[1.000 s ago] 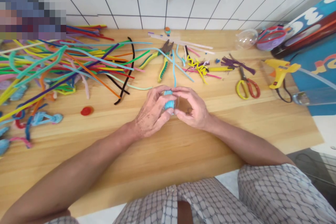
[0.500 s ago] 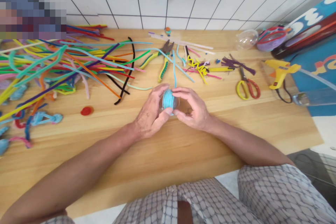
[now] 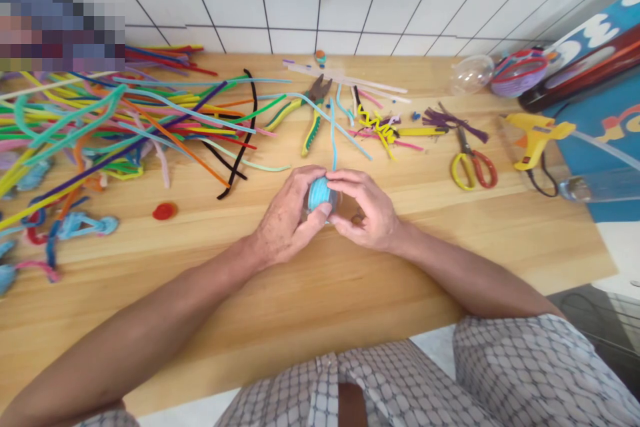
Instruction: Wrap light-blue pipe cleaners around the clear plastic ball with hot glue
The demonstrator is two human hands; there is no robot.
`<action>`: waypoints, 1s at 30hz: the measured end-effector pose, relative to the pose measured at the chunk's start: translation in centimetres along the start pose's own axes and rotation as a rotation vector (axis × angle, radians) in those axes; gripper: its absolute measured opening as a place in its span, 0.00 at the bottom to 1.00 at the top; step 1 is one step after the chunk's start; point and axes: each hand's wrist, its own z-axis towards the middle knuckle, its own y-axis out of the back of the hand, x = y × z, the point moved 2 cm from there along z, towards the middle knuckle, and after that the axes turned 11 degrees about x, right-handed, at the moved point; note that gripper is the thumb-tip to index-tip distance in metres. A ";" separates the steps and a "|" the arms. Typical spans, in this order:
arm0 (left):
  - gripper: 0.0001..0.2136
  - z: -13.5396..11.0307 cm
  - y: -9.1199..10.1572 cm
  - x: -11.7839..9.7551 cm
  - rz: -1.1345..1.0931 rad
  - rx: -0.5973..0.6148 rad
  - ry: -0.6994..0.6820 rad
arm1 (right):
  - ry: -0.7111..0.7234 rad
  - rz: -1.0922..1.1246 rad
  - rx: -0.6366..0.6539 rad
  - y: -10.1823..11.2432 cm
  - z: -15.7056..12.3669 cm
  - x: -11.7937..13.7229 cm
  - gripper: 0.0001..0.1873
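Note:
Between my hands is a small, clear round container (image 3: 319, 193) with light-blue pipe cleaner wound round it in several turns. My left hand (image 3: 286, 217) is closed round its left side, with the thumb pressed on the near face of the winding. Opposite it, my right hand (image 3: 371, 210) curls round the right side, its fingertips at the top edge and its thumb at the bottom. Part of the container is hidden by my fingers. A straight light-blue pipe cleaner (image 3: 333, 137) lies just beyond; whether it joins the winding I cannot tell.
Many coloured pipe cleaners (image 3: 165, 117) are heaped at the left. Pliers (image 3: 311, 117) lie beyond my hands. To the right are scissors (image 3: 470, 163), a yellow glue gun (image 3: 537, 137) and a clear plastic ball (image 3: 471, 75). A red cap (image 3: 165, 211) rests near my left forearm.
My left thumb has shifted up and to the right over the blue winding, and the wrapped container has turned slightly. Both hands stay on it in nearly the same place.

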 end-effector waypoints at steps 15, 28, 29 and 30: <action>0.20 0.1 0.3 0.3 -0.064 0.017 0.011 | -0.005 -0.024 0.017 0.1 -0.1 -0.1 0.32; 0.25 0.0 0.0 0.9 -0.051 0.022 -0.019 | -0.001 0.007 0.018 0.0 -0.2 -0.3 0.32; 0.25 0.0 0.0 0.9 -0.044 0.022 -0.023 | -0.008 0.010 0.024 0.0 -0.2 -0.4 0.32; 0.25 0.0 0.0 0.9 -0.035 0.018 -0.027 | -0.014 0.007 0.030 0.0 -0.3 -0.4 0.33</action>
